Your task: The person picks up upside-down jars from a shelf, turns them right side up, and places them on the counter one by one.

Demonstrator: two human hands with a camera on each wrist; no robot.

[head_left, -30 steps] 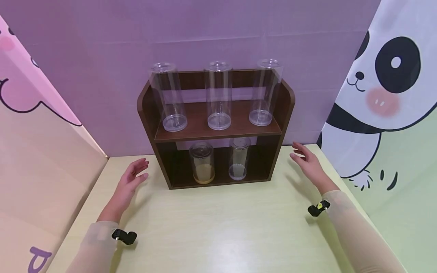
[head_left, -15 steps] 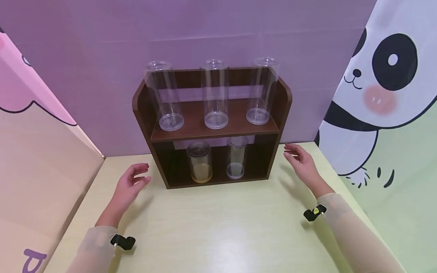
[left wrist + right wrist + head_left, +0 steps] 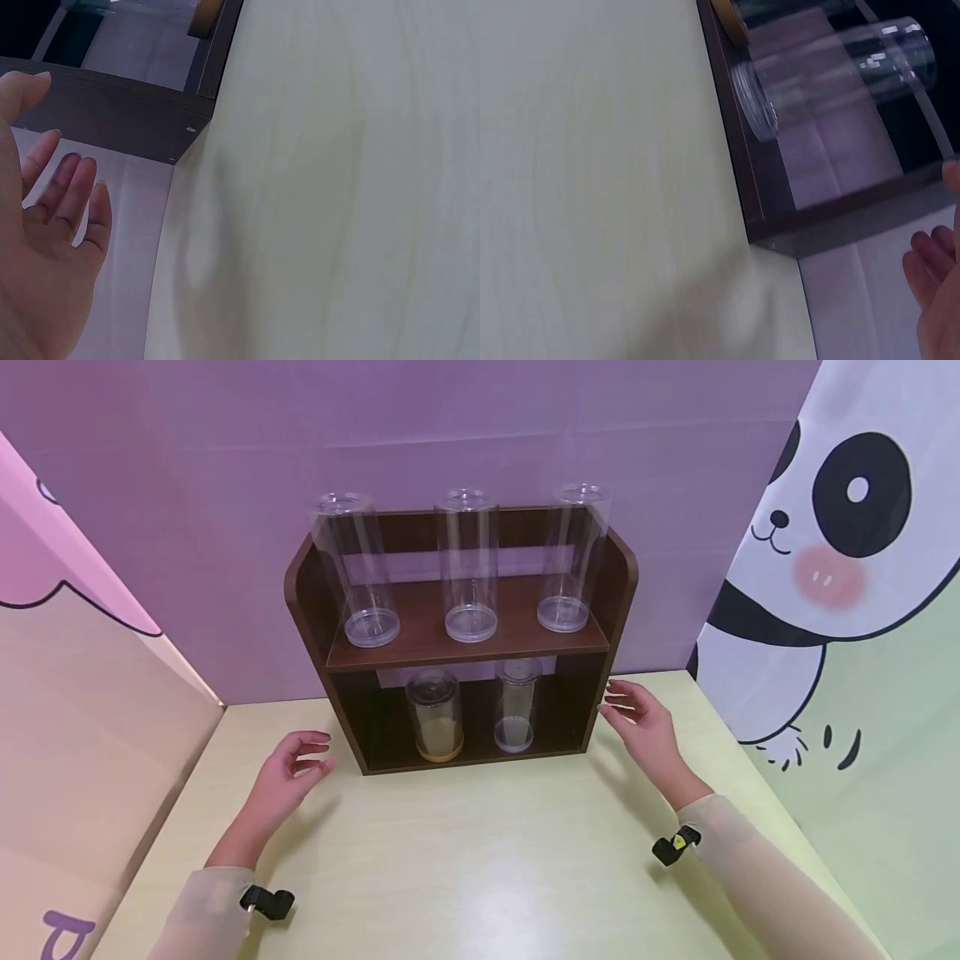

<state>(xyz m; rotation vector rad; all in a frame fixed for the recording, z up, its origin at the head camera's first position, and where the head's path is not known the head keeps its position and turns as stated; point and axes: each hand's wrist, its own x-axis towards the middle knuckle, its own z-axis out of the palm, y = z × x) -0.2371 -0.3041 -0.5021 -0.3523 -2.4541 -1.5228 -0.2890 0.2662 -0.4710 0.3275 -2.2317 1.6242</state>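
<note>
A dark brown two-tier shelf point(image 3: 420, 653) stands against the back wall. Three tall clear cylinders, the left one point(image 3: 372, 628), the middle one point(image 3: 471, 623) and the right one point(image 3: 563, 615), stand upright on its upper board. Below are a wider clear jar with a tan base point(image 3: 439, 740) and a slim clear cylinder point(image 3: 514, 735). My left hand point(image 3: 279, 781) hovers left of the shelf, fingers loosely bent, holding nothing. Beside the shelf's right side is my right hand point(image 3: 647, 735), its fingers loosely bent and holding nothing; whether its thumb touches the panel I cannot tell.
The pale wooden table point(image 3: 450, 852) extends in front of the shelf. A purple backdrop point(image 3: 225, 527) hangs close behind it. Printed side walls, one with a panda point(image 3: 855, 560), flank the table.
My right hand has moved left, up close to the shelf's right side. My left hand has shifted slightly down. The whole head view has drifted a little left; the cylinders stay in place.
</note>
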